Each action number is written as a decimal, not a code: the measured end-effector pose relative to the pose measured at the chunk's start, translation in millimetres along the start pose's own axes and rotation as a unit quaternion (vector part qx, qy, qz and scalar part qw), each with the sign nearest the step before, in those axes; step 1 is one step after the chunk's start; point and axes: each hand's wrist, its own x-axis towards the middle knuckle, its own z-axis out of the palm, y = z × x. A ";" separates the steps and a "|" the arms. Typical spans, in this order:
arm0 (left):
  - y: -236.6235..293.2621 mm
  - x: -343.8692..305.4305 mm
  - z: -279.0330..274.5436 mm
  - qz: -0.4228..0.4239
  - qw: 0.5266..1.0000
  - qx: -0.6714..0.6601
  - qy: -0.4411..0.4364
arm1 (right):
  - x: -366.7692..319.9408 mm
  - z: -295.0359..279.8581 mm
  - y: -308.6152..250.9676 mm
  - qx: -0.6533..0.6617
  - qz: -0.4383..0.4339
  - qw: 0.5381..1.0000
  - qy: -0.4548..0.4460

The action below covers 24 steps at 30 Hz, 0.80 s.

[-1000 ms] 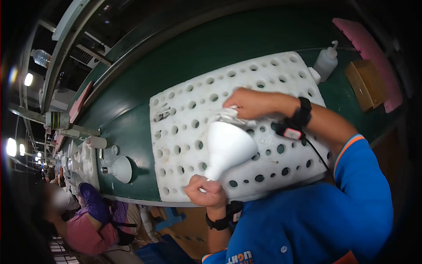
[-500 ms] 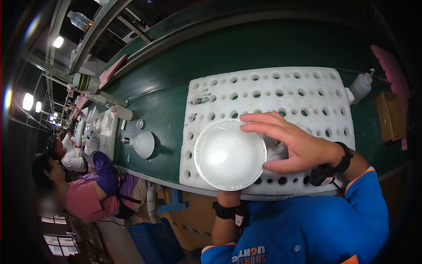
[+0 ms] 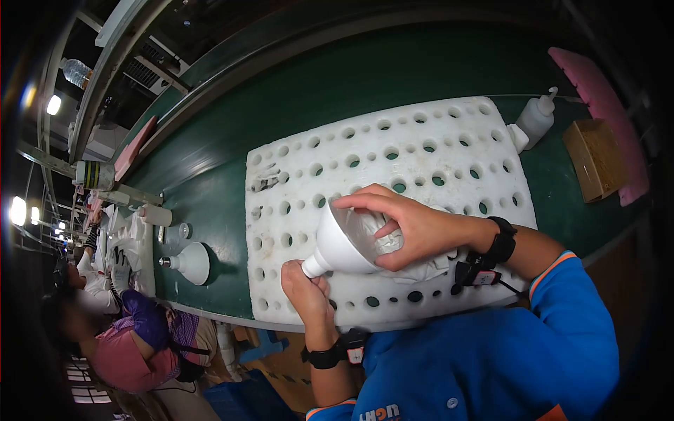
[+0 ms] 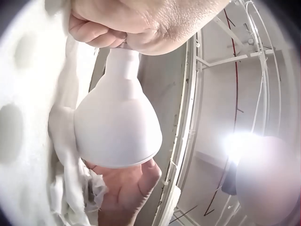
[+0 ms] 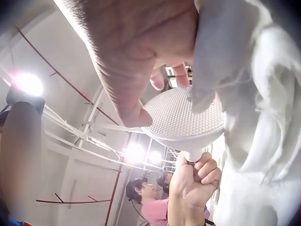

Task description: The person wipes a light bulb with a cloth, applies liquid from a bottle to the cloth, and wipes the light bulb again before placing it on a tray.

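Observation:
A white reflector lamp bulb is held above the perforated foam board, tilted with its wide face toward the right. My left hand grips its narrow base; the fingers cover the end of it. Across the wide face, my right hand holds the rim, fingers on the far edge and thumb on the near edge. The textured lens faces the right palm in the right wrist view. A crumpled white cloth lies beneath the right hand, overlapping the lens edge in the right wrist view.
The white foam board has rows of round holes and lies on a green bench. Another reflector bulb lies to the left. A squeeze bottle and cardboard box stand at the right. A person sits at the left.
The bulb's face was turned up toward the head camera half a second ago and now points right. The right hand, blurred near the cloth at first, has come onto the rim.

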 end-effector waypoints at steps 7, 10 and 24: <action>-12.7 -0.4 -2.2 0.072 0.997 0.031 0.013 | -0.4 2.0 -6.0 -0.009 0.010 1.000 -0.003; -19.5 1.9 -5.5 0.131 0.990 0.049 0.004 | -2.5 0.7 -11.6 -0.023 -0.001 1.000 -0.003; 15.0 27.5 5.7 -0.017 0.995 0.069 -0.073 | 7.5 0.7 -7.2 -0.201 -0.121 0.972 0.016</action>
